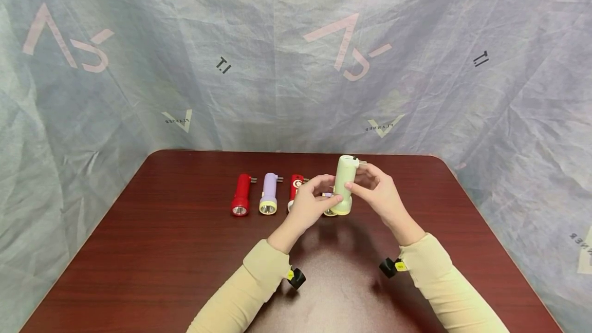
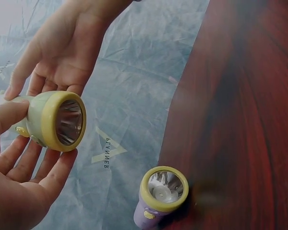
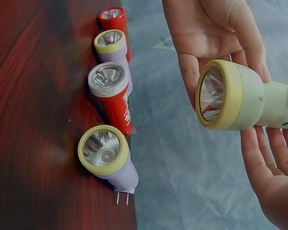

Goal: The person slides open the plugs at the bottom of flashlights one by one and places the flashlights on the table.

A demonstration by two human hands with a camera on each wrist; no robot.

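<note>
A pale green flashlight (image 1: pixel 345 176) with a yellow lens rim is held up above the table, plug pins sticking out to the right near its top. My left hand (image 1: pixel 305 206) grips it near the lamp end, thumb on the near side. From the other side my right hand (image 1: pixel 383 197) holds the body between thumb and fingers. The left wrist view shows the lens and a yellow switch (image 2: pixel 22 131) close to the left thumb. Behind the hands, a lilac flashlight (image 3: pixel 122 175) with a yellow rim lies on the table, mostly hidden in the head view.
Farther left on the dark red wooden table (image 1: pixel 162 230) lie a plain red flashlight (image 1: pixel 242 192), another lilac flashlight (image 1: pixel 270 189) and a red flashlight with white print (image 3: pixel 114 108), in a row with the lamps toward me. Grey printed cloth (image 1: pixel 277 91) hangs around the table.
</note>
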